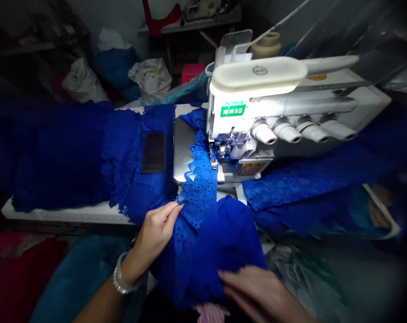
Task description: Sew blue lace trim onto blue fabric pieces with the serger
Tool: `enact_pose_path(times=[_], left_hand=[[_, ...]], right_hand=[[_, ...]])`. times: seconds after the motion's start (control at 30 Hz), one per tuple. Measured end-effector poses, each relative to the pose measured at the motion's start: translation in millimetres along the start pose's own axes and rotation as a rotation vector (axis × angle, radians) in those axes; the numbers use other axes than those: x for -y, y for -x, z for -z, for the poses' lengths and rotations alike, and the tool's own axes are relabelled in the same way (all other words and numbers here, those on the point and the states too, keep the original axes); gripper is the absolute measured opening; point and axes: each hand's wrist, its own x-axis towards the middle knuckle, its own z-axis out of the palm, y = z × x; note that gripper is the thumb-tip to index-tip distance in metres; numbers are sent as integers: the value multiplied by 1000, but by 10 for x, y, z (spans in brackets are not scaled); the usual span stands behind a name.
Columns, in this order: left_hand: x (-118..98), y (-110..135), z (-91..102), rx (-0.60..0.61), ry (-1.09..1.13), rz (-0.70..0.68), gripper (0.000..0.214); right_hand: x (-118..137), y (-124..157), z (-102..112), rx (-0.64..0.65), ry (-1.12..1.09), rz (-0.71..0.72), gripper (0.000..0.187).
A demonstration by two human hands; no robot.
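Note:
A strip of blue lace fabric (201, 188) runs from under the presser foot of a white overlock sewing machine (274, 112) down toward me. My left hand (156, 229) pinches the scalloped left edge of this strip near the table's front edge. My right hand (257, 291) lies lower right on the bunched blue fabric over my lap, fingers stretched flat and blurred by motion.
More blue lace (89, 157) is piled on the white table (65, 213) to the left, with a dark rectangular patch (153, 152) on it. Further blue fabric (307, 188) lies right of the machine. Bags and bundles (149, 76) sit behind the table.

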Motion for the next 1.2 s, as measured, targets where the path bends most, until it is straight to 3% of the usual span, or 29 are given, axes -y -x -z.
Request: enact_pose_path(times=[0.07, 0.13, 0.17, 0.2, 0.23, 0.3, 0.33, 0.37, 0.4, 0.47, 0.5, 0.53, 0.57, 0.63, 0.67, 0.73, 0.83, 0.9, 1.0, 1.2], left_hand=[[21, -36, -17, -144, -67, -113, 19], [-45, -1, -8, -201, 13, -11, 24], [-105, 37, 18, -132, 109, 85, 28], [-171, 81, 61, 22, 220, 175, 32], [-236, 124, 119, 255, 319, 230, 34], [-326, 181, 266, 719, 409, 205, 30], [-341, 182, 342, 837, 385, 148, 24], [-336, 159, 408, 831, 325, 75, 17], [-315, 110, 455, 712, 241, -17, 13], [-243, -66, 466, 354, 30, -279, 26], [-205, -184, 429, 232, -85, -443, 35], [-173, -311, 368, 178, -185, -618, 40], [-149, -438, 295, 209, -262, -769, 42], [-131, -651, 151, 235, -272, -929, 40], [-136, -721, 100, 243, -232, -939, 39], [-163, -774, 53, 210, -119, -884, 37], [-206, -672, 69, 111, -26, -820, 34], [-218, -539, 76, 100, -58, -814, 32], [-221, -328, 37, 151, -159, -833, 36], [-268, -131, -25, 184, -280, -898, 36]], right_hand=[[-90, -57, -122, -151, 235, -25, 23], [-120, -141, -178, -287, 246, -75, 20], [-108, -193, -180, -332, 134, -124, 22], [-80, -253, -171, -351, -53, -193, 28], [-41, -320, -158, -338, -286, -286, 34], [66, -462, -138, -214, -806, -519, 44], [130, -528, -136, -154, -993, -635, 45], [202, -583, -138, -120, -1102, -702, 42], [278, -624, -139, -65, -1152, -720, 38], [435, -668, -124, 46, -1098, -634, 33], [505, -676, -100, 131, -1019, -541, 34], [559, -678, -65, 219, -915, -430, 34], [590, -677, -19, 293, -798, -310, 33], [563, -681, 89, 301, -555, -93, 24], [499, -692, 140, 228, -448, -25, 19], [290, -751, 209, -85, -306, -69, 19], [-77, -949, 191, -561, -385, -403, 18], [-219, -1100, 114, -473, -703, -458, 29], [-203, -1200, 0, -238, -1101, -488, 38], [-36, -1041, -56, -179, -1344, -594, 60]])
